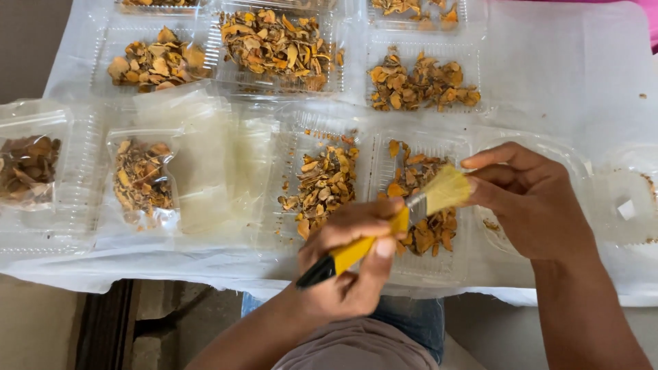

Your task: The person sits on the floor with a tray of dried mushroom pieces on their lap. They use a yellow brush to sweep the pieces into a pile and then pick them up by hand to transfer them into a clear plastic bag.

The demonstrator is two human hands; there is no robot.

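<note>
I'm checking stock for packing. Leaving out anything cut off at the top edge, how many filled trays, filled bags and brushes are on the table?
Filled trays: 5
Filled bags: 2
Brush: 1
Total: 8

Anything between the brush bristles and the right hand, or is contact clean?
Nothing visible. The left hand holds the yellow-handled brush, and its bristles rest directly against the right hand's fingers, above a clear tray of dried orange pieces.
</note>
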